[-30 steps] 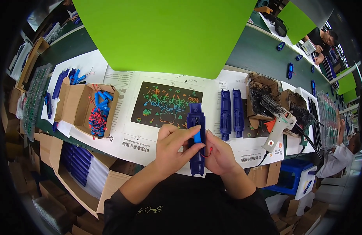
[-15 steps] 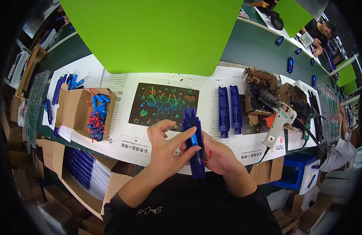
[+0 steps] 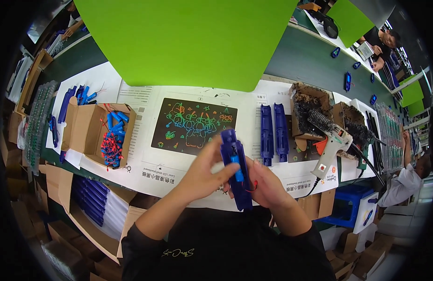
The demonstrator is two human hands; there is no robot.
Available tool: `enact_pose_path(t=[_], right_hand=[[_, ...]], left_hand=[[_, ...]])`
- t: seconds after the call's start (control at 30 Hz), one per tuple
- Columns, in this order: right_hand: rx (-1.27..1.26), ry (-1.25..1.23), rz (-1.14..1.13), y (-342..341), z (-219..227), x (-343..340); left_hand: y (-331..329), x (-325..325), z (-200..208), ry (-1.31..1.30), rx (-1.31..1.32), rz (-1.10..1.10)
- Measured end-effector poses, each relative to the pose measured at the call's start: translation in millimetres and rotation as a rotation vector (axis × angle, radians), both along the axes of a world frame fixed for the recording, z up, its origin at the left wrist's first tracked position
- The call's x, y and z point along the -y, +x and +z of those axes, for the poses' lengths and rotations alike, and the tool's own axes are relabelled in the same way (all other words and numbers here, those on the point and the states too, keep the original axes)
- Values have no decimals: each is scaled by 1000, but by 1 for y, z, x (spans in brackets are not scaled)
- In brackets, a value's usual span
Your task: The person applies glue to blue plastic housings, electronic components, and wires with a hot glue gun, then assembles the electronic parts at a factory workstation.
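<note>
A long dark-blue plastic half shell is held upright in front of my chest, its hollow side facing me. Inside it lies a bright blue cylindrical battery, and a thin red wire loops out past the shell's right edge. My left hand, slightly blurred, grips the left side, with the thumb reaching over the battery. My right hand supports the shell from the right; its fingers are partly hidden behind it.
Two matching shells lie right of a drawing board. Beyond them, a glue gun rests against grimy cardboard boxes. An open carton holds batteries with red wires at left. A green panel stands ahead; co-workers sit farther off.
My left index finger has left the battery and now goes round the shell's far side, while the thumb stays over it. The shell has shifted slightly right, showing more of the battery.
</note>
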State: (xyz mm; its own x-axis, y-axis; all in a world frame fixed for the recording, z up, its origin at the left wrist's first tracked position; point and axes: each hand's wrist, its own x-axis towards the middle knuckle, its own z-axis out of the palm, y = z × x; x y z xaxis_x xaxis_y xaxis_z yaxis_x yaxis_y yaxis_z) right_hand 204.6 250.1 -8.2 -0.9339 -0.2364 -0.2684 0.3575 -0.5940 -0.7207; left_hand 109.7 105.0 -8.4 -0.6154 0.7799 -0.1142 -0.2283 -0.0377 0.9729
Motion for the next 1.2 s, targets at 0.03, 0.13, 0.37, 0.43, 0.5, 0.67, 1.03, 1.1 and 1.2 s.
enact_pose_path(t=[0.03,0.13,0.37,0.43,0.5,0.67,1.03,1.1,1.2], right_hand=[[-3,12,-1,0,2,0],[16,152,-61,4,13,5],[135,471,-742,-74,46,-136],[263,630,-662,-121,52,-203],[241,651,-805,-179,34,-260],[248,1065,-817,-296,-54,-332],[108,1879,-326,-92,133,-150],[56,1848,-409,20,121,-113],[664,1579,-365,107,104,-113]], left_hand=[[-4,-1,4,-23,237,-148],[-12,-6,2,72,294,-233],[-45,-21,-53,83,-195,333],[-50,-26,-63,29,-336,448],[-46,-29,-58,-79,-562,365],[-50,-31,-59,-243,-697,400],[-58,-43,-50,-243,-975,235],[-70,-66,-27,-220,-1329,-84],[-72,-115,-18,-10,-1754,-356]])
